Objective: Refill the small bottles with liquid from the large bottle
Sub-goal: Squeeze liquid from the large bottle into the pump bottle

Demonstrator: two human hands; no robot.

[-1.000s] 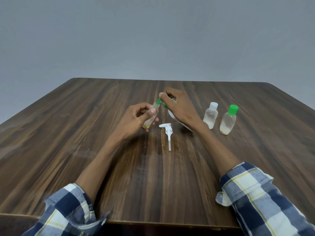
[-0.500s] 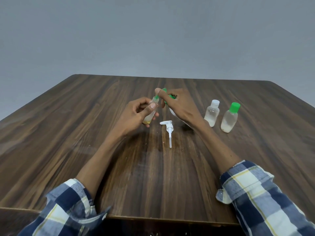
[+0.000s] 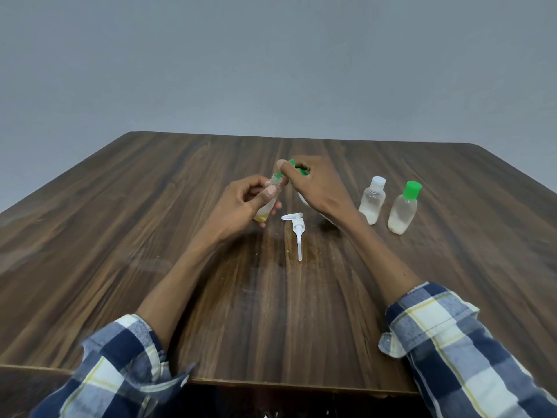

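Now the left hand (image 3: pixel 241 203) grips a tilted small bottle (image 3: pixel 266 206) beside the pump head (image 3: pixel 297 229); the right hand (image 3: pixel 313 182) pinches its green cap (image 3: pixel 297 170). Liquid may spill.

pump (image 3: pixel 297 229) mid table (image 3: pixel 150 236), 2 bottles (image 3: pixel 372 203) right

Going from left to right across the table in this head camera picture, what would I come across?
Left hand holding a small bottle → white pump head lying flat → right hand at a green cap → white-capped bottle → green-capped bottle.
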